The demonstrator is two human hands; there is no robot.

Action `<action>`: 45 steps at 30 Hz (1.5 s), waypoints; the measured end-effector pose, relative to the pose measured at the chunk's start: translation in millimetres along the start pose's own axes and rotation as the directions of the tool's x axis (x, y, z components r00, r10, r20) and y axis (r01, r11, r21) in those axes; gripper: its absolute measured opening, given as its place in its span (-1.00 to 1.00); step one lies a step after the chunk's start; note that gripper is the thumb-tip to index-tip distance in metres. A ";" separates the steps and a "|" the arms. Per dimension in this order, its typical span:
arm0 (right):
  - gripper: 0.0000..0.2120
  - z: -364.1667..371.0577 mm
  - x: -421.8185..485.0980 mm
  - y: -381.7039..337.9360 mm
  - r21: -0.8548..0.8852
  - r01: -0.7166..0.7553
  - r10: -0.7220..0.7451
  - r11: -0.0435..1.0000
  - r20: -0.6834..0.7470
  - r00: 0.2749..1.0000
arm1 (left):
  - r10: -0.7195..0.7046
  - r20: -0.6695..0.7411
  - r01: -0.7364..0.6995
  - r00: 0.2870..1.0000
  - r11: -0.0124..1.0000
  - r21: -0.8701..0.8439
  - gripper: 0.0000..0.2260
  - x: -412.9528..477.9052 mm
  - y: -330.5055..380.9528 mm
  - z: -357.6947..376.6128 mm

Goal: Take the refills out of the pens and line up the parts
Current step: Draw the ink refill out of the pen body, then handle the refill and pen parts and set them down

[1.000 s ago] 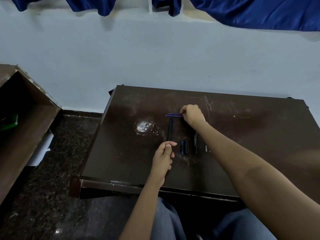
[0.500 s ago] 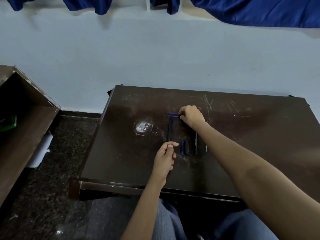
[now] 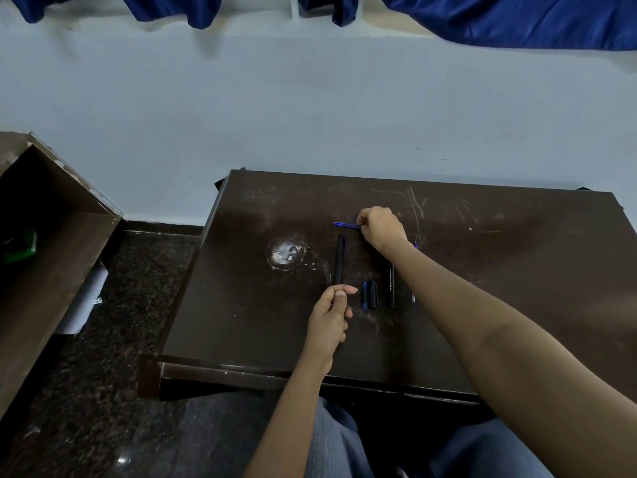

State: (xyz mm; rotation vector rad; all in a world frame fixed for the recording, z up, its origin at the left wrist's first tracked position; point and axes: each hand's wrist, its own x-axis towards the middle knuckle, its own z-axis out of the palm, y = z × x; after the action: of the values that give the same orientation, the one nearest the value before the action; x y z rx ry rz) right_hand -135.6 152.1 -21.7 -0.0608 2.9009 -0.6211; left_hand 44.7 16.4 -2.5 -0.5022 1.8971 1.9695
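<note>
On the dark brown table (image 3: 241, 326) my right hand (image 3: 382, 229) is closed on a thin blue refill (image 3: 345, 225) that sticks out to the left, just over the tabletop. Below it a black pen barrel (image 3: 340, 258) lies pointing away from me, its near end between the fingers of my left hand (image 3: 331, 319). To the right of that hand lie two short dark caps (image 3: 368, 294) side by side, then a second black barrel (image 3: 391, 286) with white lettering. My right forearm hides a small pale part (image 3: 413, 298) almost entirely.
A round whitish scuff (image 3: 285, 254) marks the table left of the pens. The table's far edge meets a pale wall. A brown wooden shelf (image 3: 51, 257) stands to the left across dark speckled floor (image 3: 103, 391). My knees sit under the front edge.
My right hand has stayed at the far end of the barrel with the refill, shifting only slightly. My left hand keeps its hold on the barrel's near end.
</note>
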 end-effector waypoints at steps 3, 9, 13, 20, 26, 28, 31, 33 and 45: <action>-0.75 -0.2 -0.4 0.3 -0.004 -0.002 0.002 1.000 -0.001 1.000 | 0.003 -0.002 -0.003 1.000 1.000 0.006 -0.76 -0.5 -0.5 0.4; -0.76 -4.8 -8.4 7.6 0.003 0.042 -0.042 0.999 -0.048 0.998 | 0.013 -0.010 -0.013 1.000 1.000 0.010 -0.77 -3.1 1.7 0.8; -0.81 -16.7 -29.4 22.9 0.184 -0.029 0.069 0.982 -0.213 0.975 | 0.005 -0.016 -0.004 1.000 1.000 0.020 -0.76 -8.2 4.4 3.5; -0.84 -28.2 -88.7 65.7 0.350 -0.420 0.495 0.837 -0.157 0.855 | -0.078 -0.045 0.078 0.996 0.997 -0.006 -0.78 -17.1 7.3 15.2; -0.76 -24.0 -109.5 66.5 0.285 -0.529 0.541 0.800 0.042 0.840 | -0.045 -0.025 0.046 0.999 0.997 0.054 -0.77 -26.3 10.6 25.1; -0.73 -23.0 -109.8 64.0 0.262 -0.541 0.548 0.799 0.053 0.835 | -0.033 -0.024 0.035 0.999 0.997 0.066 -0.77 -27.5 10.6 25.1; -0.72 -23.6 -109.7 59.3 0.235 -0.559 0.561 0.796 0.062 0.825 | -0.016 -0.030 0.018 0.999 0.997 0.075 -0.78 -27.5 9.5 22.2; -0.79 -25.3 -111.4 56.3 0.223 -0.552 0.554 0.804 0.058 0.831 | 0.002 -0.035 0.001 0.999 0.995 0.099 -0.78 -27.7 8.5 19.5; -0.86 -26.6 -142.6 0.5 0.905 -0.109 0.229 0.410 0.014 0.973 | 0.073 -0.015 -0.069 0.997 0.978 0.197 -0.77 -27.7 3.4 11.5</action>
State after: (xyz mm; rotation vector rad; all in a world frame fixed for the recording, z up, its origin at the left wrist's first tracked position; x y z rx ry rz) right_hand 0.0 174.1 25.0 0.4238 2.1666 -2.0912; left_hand 67.1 27.5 14.4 -0.4066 2.1225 1.8000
